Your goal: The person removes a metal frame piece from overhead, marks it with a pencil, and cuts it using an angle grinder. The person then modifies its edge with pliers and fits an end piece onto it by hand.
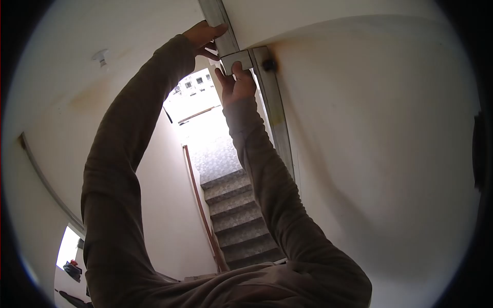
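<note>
Both my arms reach up to the corner of a metal door frame. My left hand (203, 38) is closed at the top bar (220, 25), its thumb over the face and its other fingers around the lower edge. Just below, my right hand (240, 88) grips a small light-grey rectangular block (235, 62), thumb pressed on its front and a finger at its left edge. That block lies against the junction of the top bar and the upright post (275, 108). The back of the block is hidden.
A dark round hole (268, 64) with brown staining is in the wall beside the post. Beyond the opening, grey speckled steps (236, 210) run alongside a brown handrail (197, 200). A white lamp fitting (101, 57) is on the ceiling at left.
</note>
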Motion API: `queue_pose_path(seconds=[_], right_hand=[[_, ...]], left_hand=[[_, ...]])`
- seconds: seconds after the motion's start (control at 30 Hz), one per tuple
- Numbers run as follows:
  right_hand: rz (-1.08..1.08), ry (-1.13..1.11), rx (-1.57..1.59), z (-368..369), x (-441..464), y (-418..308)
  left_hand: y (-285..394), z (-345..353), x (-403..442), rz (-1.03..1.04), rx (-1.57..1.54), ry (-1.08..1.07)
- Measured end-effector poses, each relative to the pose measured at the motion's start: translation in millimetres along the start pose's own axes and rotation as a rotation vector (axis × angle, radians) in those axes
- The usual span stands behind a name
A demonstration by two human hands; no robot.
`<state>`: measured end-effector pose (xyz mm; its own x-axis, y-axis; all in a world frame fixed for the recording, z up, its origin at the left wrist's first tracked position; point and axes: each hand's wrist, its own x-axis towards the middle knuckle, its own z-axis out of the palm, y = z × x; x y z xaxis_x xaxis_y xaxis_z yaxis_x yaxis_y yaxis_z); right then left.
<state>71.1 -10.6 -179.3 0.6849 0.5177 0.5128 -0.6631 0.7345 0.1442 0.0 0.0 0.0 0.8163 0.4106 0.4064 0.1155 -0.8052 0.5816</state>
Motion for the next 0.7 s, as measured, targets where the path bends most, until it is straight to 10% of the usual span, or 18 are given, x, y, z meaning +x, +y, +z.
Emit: queue_pose_path(seconds=[0.7], right_hand=[[-0.035,-0.029,-0.138,3.6,-5.5,-2.8]], left_hand=[[-8.1,4.4,7.2,0.014,-0.075,0.13]])
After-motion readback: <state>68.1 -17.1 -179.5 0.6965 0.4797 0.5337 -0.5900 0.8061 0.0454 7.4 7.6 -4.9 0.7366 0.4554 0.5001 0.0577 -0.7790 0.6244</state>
